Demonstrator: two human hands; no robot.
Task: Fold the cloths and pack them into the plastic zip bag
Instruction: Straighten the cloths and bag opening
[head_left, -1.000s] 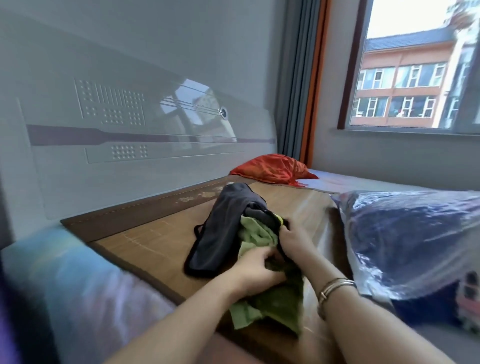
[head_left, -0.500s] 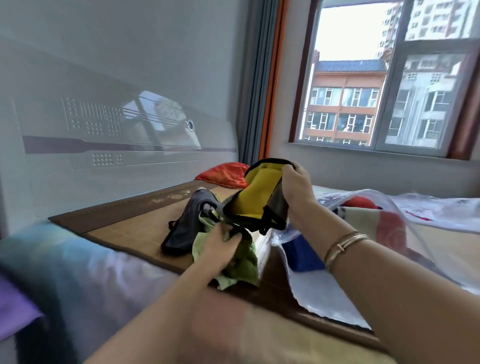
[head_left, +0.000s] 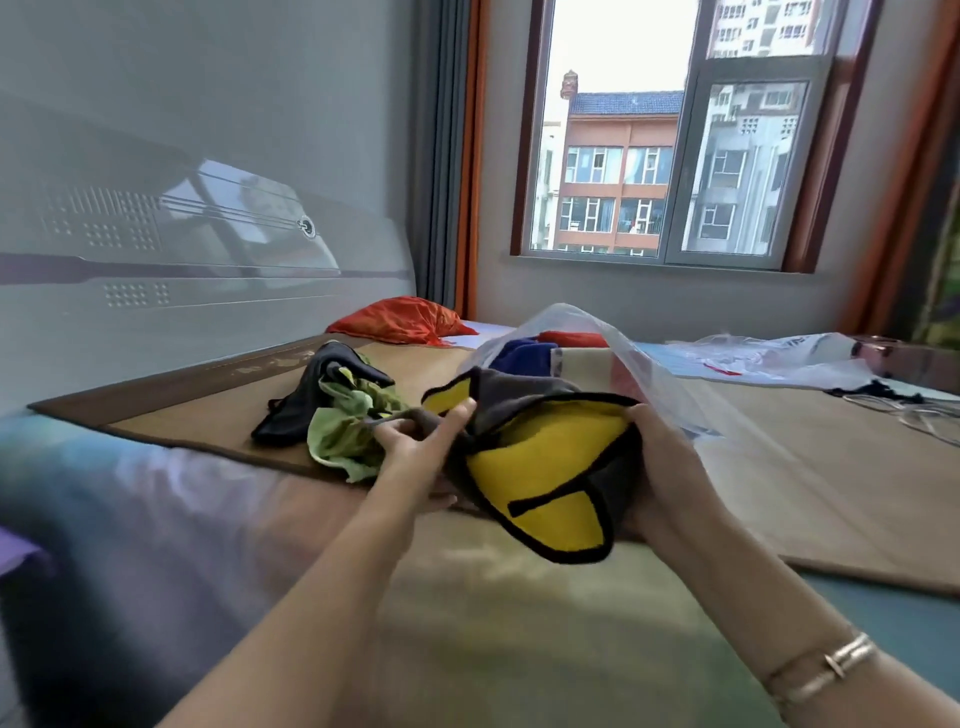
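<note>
Bedding in blurred pastel colours fills the left foreground, and a woven mat (head_left: 197, 426) is laid over the bed. A dark cloth (head_left: 306, 400) and a crumpled green cloth (head_left: 343, 431) are heaped together on the mat. The left hand (head_left: 421, 441) is seen pinching the grey edge of a yellow-and-grey cloth (head_left: 545, 467), black-trimmed, while the right hand (head_left: 660, 457) is curled around its other side. The clear plastic zip bag (head_left: 582, 332), holding blue and red cloths, lies just behind. No writing can be read. An orange bundle (head_left: 400, 322) rests near the window (head_left: 670, 135).
</note>
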